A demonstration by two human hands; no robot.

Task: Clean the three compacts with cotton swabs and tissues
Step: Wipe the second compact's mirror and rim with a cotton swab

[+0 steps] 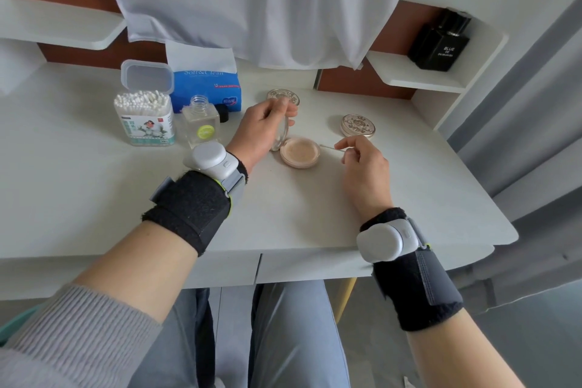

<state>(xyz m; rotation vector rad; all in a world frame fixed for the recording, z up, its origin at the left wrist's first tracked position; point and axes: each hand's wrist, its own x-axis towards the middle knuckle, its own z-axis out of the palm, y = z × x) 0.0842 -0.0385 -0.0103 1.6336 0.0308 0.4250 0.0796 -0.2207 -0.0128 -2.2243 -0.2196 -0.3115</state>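
An open compact [299, 153] with beige powder lies at the middle of the white table [94, 198]. My left hand [263, 132] grips its raised lid. My right hand [362, 161] pinches a cotton swab [330, 148] whose tip points at the compact's right rim. A second, closed gold compact [358, 125] sits to the right. A third gold compact [288, 94] shows partly behind my left fingers. A box of cotton swabs [145, 116] with its lid up and a blue tissue pack [206, 88] stand at the back left.
A small clear bottle [203, 126] without its cap stands beside the swab box, and a black cap [223, 112] lies behind it. A black perfume bottle [441, 41] is on the right shelf. White cloth [267, 3] hangs over the back.
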